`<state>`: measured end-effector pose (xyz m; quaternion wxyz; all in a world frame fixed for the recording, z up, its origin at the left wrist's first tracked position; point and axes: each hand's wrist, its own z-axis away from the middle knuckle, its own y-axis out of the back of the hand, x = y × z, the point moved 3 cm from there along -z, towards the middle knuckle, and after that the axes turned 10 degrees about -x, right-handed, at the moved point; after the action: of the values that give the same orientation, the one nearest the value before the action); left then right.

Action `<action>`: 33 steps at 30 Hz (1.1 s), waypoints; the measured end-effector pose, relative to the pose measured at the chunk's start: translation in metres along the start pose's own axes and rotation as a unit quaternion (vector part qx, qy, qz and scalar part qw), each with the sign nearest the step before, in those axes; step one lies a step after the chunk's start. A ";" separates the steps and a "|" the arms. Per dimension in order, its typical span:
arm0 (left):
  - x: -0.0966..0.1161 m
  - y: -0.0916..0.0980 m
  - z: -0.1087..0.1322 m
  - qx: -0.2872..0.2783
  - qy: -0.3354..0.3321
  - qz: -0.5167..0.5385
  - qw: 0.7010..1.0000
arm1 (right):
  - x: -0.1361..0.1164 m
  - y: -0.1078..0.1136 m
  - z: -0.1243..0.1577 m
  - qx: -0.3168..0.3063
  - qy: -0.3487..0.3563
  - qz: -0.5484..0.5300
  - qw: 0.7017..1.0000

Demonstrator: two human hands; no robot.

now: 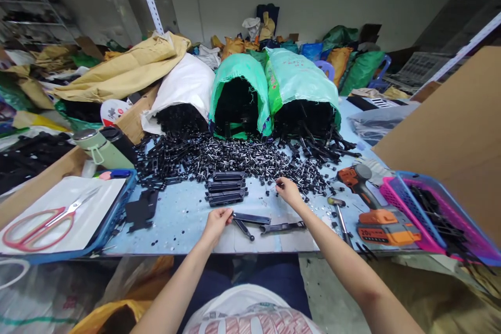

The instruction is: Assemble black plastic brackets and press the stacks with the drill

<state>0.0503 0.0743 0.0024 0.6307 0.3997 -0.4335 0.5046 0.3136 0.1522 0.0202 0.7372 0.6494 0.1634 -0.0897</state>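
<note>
My left hand (219,222) pinches one end of a black plastic bracket (251,218) near the table's front edge. From that same end a thin black arm with a round tip (244,230) slants down to the right. Another long black part (283,227) lies just right of the bracket. My right hand (288,190) is at the near edge of a pile of small black parts and silvery pins (250,159), its fingertips closed together; whatever is between them is too small to make out. Several like black brackets (226,188) lie stacked behind my left hand.
A white sack (186,83) and two green sacks (239,73) spill black parts at the back. To the right lie a hammer (342,219), an orange cordless drill (387,227) and baskets (425,240). Red-handled scissors (47,224) rest on a blue tray (113,224) at left, near a green flask (104,148).
</note>
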 end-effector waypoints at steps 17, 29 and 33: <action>-0.001 -0.005 -0.008 -0.048 -0.055 -0.146 0.987 | -0.051 0.003 0.080 -0.156 0.156 -0.042 0.974; 0.001 -0.031 0.042 0.033 0.010 -0.462 0.886 | -0.108 -0.021 0.088 -0.075 0.313 -0.028 0.946; -0.005 -0.048 0.040 -0.005 0.055 -0.496 0.867 | -0.123 -0.049 0.082 -0.072 0.330 -0.067 0.939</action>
<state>0.0913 0.0270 0.0069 0.8225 0.5305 -0.1456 0.1445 0.1929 0.0548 0.0270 0.6790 0.5749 0.4470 0.0925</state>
